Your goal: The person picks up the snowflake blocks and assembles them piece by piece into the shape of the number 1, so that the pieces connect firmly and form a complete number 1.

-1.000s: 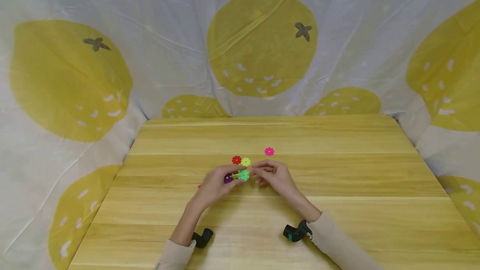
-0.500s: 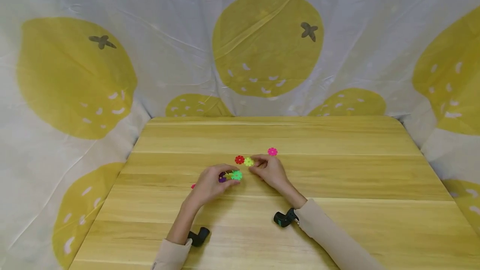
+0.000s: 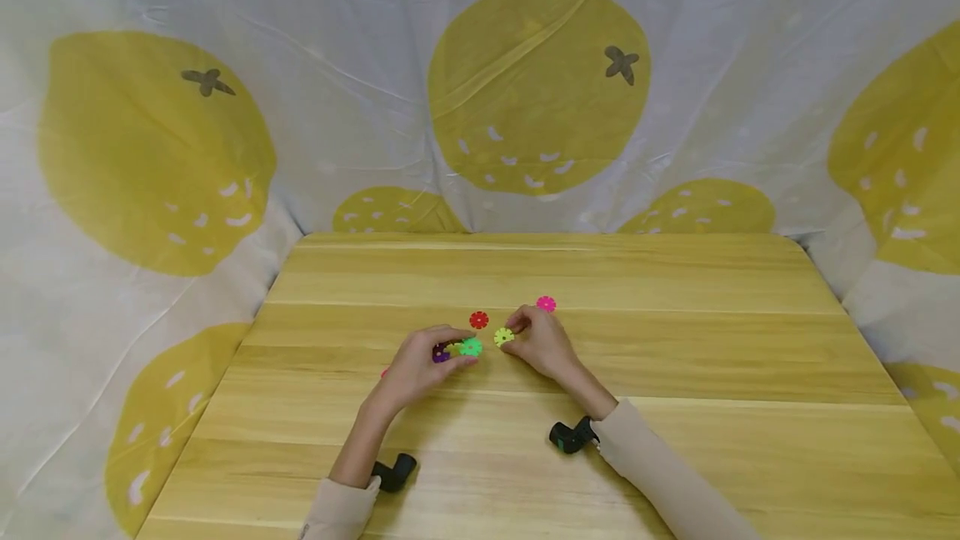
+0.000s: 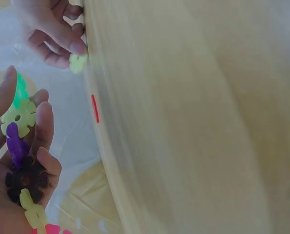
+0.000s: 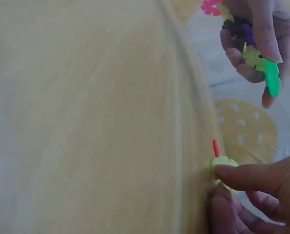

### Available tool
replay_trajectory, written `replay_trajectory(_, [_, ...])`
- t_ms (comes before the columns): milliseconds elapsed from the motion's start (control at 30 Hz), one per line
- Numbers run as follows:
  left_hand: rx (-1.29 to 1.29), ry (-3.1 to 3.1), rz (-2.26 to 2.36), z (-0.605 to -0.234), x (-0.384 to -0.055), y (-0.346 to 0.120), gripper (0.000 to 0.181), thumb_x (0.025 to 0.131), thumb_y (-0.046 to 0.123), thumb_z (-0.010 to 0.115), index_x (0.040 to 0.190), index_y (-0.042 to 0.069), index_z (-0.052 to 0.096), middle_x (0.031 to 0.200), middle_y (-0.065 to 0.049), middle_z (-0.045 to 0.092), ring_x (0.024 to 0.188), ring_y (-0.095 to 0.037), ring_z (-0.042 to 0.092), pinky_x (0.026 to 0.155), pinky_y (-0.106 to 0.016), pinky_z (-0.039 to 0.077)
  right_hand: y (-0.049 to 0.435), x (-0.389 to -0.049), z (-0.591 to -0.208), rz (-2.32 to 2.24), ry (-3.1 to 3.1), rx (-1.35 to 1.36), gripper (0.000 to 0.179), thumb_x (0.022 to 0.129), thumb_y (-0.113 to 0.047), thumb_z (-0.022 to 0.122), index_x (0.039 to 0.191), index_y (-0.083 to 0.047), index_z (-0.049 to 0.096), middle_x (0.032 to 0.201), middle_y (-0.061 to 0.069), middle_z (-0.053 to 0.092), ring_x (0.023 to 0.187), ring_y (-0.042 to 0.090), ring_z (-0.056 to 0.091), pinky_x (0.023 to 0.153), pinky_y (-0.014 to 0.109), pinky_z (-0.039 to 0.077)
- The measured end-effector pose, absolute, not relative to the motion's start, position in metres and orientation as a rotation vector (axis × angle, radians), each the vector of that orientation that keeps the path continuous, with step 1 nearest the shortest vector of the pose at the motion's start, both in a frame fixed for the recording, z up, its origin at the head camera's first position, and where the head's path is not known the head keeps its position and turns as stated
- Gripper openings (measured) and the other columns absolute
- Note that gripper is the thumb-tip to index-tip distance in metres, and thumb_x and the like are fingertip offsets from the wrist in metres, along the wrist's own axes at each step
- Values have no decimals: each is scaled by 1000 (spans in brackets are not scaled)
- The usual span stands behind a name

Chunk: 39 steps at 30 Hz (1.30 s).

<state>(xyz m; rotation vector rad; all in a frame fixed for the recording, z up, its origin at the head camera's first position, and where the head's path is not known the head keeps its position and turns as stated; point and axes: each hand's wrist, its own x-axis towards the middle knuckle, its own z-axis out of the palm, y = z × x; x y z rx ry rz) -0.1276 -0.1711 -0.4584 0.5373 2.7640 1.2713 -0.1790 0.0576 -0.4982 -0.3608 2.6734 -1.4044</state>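
My left hand (image 3: 422,367) holds a chain of interlocked snowflake discs, its thumb and fingers curled round it. From the tip, the chain runs through a green disc (image 3: 471,347), a pale yellow disc (image 4: 19,118), a purple disc (image 4: 17,145), a dark disc (image 4: 27,180), a second pale yellow disc (image 4: 35,209) and a pink disc (image 4: 52,229) near the palm. To the right, my right hand (image 3: 543,347) pinches a loose yellow disc (image 3: 503,337) between thumb and fingers. A small gap separates that disc from the green end.
On the wooden table (image 3: 675,315), a red disc (image 3: 478,320) lies just beyond the hands. A bright pink disc (image 3: 546,304) is behind my right hand. Black wrist devices, left (image 3: 395,472) and right (image 3: 572,436), hang over the tabletop. Lemon-printed cloth (image 3: 705,65) surrounds the table.
The right hand has left the chain's green end, reached the yellow disc beside the red one, and drawn it toward the person. The left hand with the chain has shifted slightly left.
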Motion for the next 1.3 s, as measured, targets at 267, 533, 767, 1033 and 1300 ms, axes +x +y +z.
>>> replay_trajectory(267, [557, 2739, 1300, -456, -128, -168, 35, 92, 21, 80, 123, 7, 76, 119, -7, 77, 99, -15, 71, 79, -21, 57, 79, -167, -485, -1671, 2317, -621, 14, 97, -3, 71, 111, -1, 73, 93, 17, 71, 77, 31, 73, 71, 31, 62])
replay_trajectory(533, [576, 2663, 1407, -451, -128, -164, 30, 91, 18, 81, 119, 8, 77, 109, -3, 76, 85, -10, 63, 71, -19, 54, 84, -155, -479, -1835, 2216, -629, 22, 95, -8, 75, 116, -5, 75, 104, 15, 75, 87, 18, 75, 78, 28, 62])
replay_trajectory(767, [567, 2621, 1447, -449, -127, -158, 29, 90, 12, 81, 118, 6, 78, 109, -4, 75, 86, -13, 61, 70, -19, 53, 82, -149, -479, -1928, 2179, -589, 19, 94, -3, 75, 113, -3, 76, 103, 19, 77, 86, 28, 78, 77, 41, 64])
replay_trajectory(1033, [569, 2625, 1464, -449, -126, -150, 27, 88, 11, 82, 115, 8, 80, 107, -4, 75, 93, -15, 63, 74, -19, 54, 84, -146, -479, -1991, 2139, -612, 20, 93, -2, 74, 113, 0, 78, 104, 22, 78, 87, 37, 78, 77, 39, 64])
replay_trajectory(1300, [549, 2598, 1456, -454, -125, -151, 26, 89, 11, 81, 115, 7, 79, 106, -2, 74, 94, -17, 62, 74, -19, 54, 80, -143, -483, -2026, 2127, -619, 17, 91, 1, 76, 108, 4, 78, 102, 24, 78, 86, 41, 78, 76, 40, 64])
